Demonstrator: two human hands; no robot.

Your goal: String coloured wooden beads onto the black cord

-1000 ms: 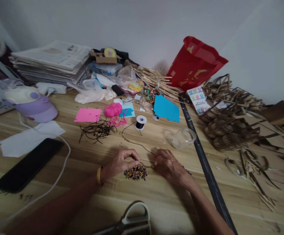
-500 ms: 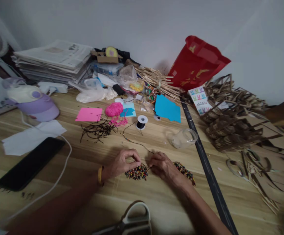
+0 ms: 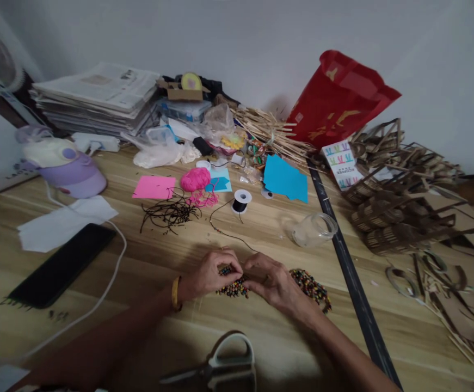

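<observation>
My left hand, with a yellow band at the wrist, has thumb and forefinger pinched together above a pile of small multicoloured beads. Whatever is between those fingertips is too small to make out. Facing it, my right hand has its thumb and forefinger apart, the tips close to the left fingertips. A thin dark cord with a few beads on it runs from near a white spool of black cord and disappears behind my right hand. Strung-looking multicoloured beads lie just right of that hand.
Scissors lie at the near edge. A glass jar stands right of the spool. Black cord pieces, pink yarn and a phone are leftward. Woven baskets and a red bag occupy the right.
My right thumb and forefinger have parted from their pinch near the cord. My left fingertips have closed together and meet close to the right ones. The view has shifted slightly.
</observation>
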